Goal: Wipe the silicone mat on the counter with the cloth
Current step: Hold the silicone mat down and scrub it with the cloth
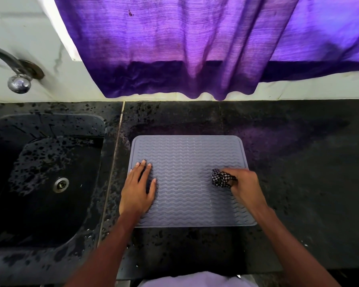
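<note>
Tap spout (2, 53) cut off at left edge; cloth (220, 178) partly hidden inside right hand (244, 184).

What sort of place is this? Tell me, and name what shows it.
Most likely a home kitchen: a dark sink set into a speckled stone counter, a wall-mounted metal tap above it, and a ribbed silicone mat beside the sink.

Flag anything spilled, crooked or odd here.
Dark, wet-looking blotches speckle the counter around the sink, and a small dark spot marks the purple curtain near its top. The mat lies flat, not askew.
</note>
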Tool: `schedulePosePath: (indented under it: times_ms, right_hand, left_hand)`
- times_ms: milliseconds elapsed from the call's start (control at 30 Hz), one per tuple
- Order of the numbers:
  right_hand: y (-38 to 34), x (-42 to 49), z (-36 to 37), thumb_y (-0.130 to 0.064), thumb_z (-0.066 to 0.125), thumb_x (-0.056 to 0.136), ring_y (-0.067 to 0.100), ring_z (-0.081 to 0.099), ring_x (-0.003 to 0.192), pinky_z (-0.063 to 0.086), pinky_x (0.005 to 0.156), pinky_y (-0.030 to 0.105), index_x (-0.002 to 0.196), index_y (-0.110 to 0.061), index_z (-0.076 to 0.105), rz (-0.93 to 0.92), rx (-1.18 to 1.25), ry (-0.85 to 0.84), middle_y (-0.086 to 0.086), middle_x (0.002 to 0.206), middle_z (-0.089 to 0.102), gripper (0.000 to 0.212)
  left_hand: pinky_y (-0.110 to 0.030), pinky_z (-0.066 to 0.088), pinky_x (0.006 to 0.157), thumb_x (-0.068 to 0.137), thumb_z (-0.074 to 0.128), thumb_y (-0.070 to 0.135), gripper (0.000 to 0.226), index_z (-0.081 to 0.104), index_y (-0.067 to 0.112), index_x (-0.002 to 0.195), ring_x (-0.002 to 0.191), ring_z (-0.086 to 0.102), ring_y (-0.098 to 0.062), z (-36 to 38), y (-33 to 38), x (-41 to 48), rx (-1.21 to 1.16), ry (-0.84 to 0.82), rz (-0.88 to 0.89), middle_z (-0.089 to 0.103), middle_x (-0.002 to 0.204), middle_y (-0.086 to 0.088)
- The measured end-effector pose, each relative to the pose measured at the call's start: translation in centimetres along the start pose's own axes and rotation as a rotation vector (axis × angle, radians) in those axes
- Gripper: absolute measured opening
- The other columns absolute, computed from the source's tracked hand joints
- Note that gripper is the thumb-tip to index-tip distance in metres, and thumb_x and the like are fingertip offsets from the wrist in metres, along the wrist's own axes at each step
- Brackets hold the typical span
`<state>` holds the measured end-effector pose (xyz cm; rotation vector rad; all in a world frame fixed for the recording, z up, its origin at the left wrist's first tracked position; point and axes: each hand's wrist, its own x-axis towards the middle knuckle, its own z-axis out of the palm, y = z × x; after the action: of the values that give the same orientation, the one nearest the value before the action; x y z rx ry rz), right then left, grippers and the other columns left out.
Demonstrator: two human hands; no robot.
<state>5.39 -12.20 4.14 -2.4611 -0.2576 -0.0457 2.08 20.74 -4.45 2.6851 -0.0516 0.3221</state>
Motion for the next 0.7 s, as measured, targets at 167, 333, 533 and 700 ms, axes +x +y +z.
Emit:
schedulePosePath:
  times_ms: [167,333,533,700]
  right_hand:
    - [0.8,1.2,1.2,0.009,0.067,0.066,0.008,0.069,0.090,0.049,0.085,0.017,0.102,-0.025,0.075,0.009,-0.052,-0.041,-0.008,0.095,0.075,0.050]
    - [1.2,3.4,0.5,0.013,0.065,0.067,0.013,0.069,0.093,0.052,0.093,0.026,0.105,-0.022,0.075,0.026,-0.018,0.004,-0.004,0.098,0.075,0.052]
    - [1.6,5.1,0.4,0.009,0.063,0.070,0.011,0.070,0.085,0.056,0.082,0.028,0.097,-0.024,0.076,-0.007,-0.044,-0.049,-0.006,0.089,0.076,0.045]
    - [1.1,7.3,0.3,0.010,0.065,0.073,0.008,0.067,0.093,0.051,0.091,0.023,0.102,-0.021,0.076,0.004,-0.006,0.004,-0.003,0.098,0.075,0.043]
  left_hand:
    - [-0.049,0.038,0.116,0.102,0.043,0.042,0.056,0.050,0.010,0.148,0.147,0.038,-0.024,0.0,0.1,0.0,-0.004,0.005,0.001,0.044,0.157,-0.007]
    - [-0.048,0.039,0.116,0.102,0.044,0.040,0.056,0.051,0.009,0.147,0.146,0.040,-0.025,-0.3,0.4,0.0,0.008,0.012,0.010,0.045,0.156,-0.008]
    - [-0.048,0.041,0.115,0.102,0.044,0.041,0.056,0.049,0.010,0.148,0.146,0.039,-0.024,-0.4,0.3,0.0,0.003,0.002,0.004,0.044,0.156,-0.007]
    - [-0.048,0.040,0.115,0.102,0.043,0.042,0.056,0.049,0.011,0.149,0.147,0.038,-0.023,-0.4,0.3,0.0,0.003,-0.006,0.001,0.043,0.157,-0.006]
